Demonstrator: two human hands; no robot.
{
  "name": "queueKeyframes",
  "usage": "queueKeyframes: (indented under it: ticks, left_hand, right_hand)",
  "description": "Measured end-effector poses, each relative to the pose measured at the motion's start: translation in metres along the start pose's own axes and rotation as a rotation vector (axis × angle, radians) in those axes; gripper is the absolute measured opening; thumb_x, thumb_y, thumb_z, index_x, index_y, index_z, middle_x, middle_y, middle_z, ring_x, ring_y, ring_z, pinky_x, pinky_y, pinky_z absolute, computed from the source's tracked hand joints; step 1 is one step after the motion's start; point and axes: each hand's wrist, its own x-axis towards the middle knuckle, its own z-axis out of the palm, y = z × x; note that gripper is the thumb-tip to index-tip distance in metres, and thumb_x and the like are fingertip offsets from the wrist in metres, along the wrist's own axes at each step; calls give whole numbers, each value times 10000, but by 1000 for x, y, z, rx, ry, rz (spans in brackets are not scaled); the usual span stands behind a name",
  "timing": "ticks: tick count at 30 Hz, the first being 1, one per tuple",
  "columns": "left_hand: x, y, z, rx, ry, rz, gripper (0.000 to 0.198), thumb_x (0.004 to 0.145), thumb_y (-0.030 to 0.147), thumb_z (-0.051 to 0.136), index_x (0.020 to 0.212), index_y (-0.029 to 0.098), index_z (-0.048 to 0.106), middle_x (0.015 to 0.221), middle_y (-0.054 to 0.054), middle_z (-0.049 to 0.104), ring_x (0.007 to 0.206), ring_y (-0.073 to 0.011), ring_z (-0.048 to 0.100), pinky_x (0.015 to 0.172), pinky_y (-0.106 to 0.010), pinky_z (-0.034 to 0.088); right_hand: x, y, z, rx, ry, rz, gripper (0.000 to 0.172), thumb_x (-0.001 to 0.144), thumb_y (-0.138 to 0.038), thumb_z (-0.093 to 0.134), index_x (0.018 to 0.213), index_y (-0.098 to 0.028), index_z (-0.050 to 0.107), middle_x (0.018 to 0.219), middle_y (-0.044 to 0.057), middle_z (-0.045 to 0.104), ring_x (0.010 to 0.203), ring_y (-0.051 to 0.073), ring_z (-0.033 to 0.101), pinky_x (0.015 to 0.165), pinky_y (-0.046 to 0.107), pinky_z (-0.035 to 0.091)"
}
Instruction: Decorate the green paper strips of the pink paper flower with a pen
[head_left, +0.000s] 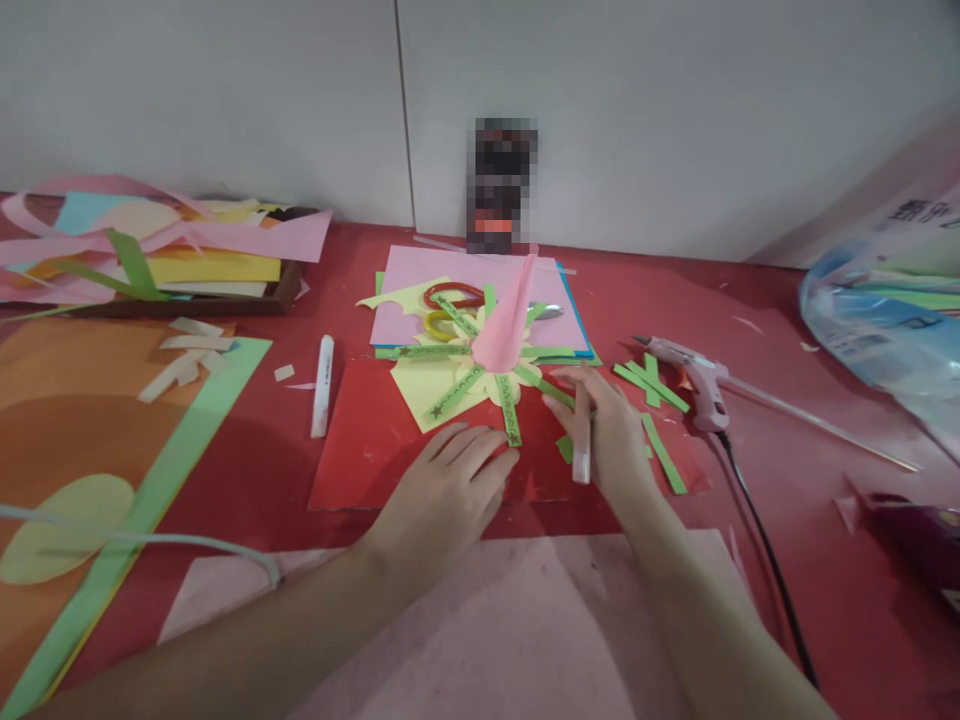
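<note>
A pink paper cone (504,330) stands on a yellow scalloped paper base (491,384). Green paper strips (508,408) radiate from it, several bearing dark drawn patterns and stars. My left hand (450,482) lies palm down with its fingers stretched out, fingertips beside the end of the front strip. My right hand (611,425) is closed around a white marker (582,440) near the plain strip on the right. The marker's tip is hidden by the fingers. Beneath the cone piece lie red card (360,450) and yellow paper (412,390).
Scissors (435,322) lie partly under the strips, on pink paper (420,268). A capped marker (322,385) rests at left. To the right are loose green strips (664,455), a glue gun (697,380) with cord, and a plastic bag (862,330). A scrap-filled tray (289,290) stands back left.
</note>
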Motion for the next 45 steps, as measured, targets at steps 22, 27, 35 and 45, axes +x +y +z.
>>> queueKeyframes:
  ticks: [22,27,35,45]
  left_hand:
    - [1,0,0,42,-35,-140,376,906,219,366,1273,137,391,1240,-93,521,1160,-216,458,1020,-419,332]
    - [1,1,-2,-13,-12,-207,495,906,239,368,1363,125,216,1294,-98,476,1214,-205,401,1064,-418,261]
    - [3,-4,-2,-89,-44,-352,485,922,304,339,1368,180,194,1355,-71,424,1305,-195,285,1103,-473,127]
    - [4,-8,-1,-113,-105,-383,494,929,364,308,1386,218,191,1390,-57,385,1312,-186,277,1100,-459,161]
  right_hand:
    - [1,-12,-7,48,87,8,61,774,-193,554,789,-214,609,739,0,644,701,152,616,614,247,436]
    - [-1,-13,-8,46,73,10,66,779,-190,548,783,-216,609,739,-2,641,694,148,599,628,254,430]
    - [-2,-22,-9,61,22,-2,43,774,-189,547,770,-203,587,702,-13,605,649,127,555,585,224,405]
    - [-2,-25,-9,9,192,-36,52,774,-176,566,760,-216,598,691,-19,606,659,136,560,611,245,412]
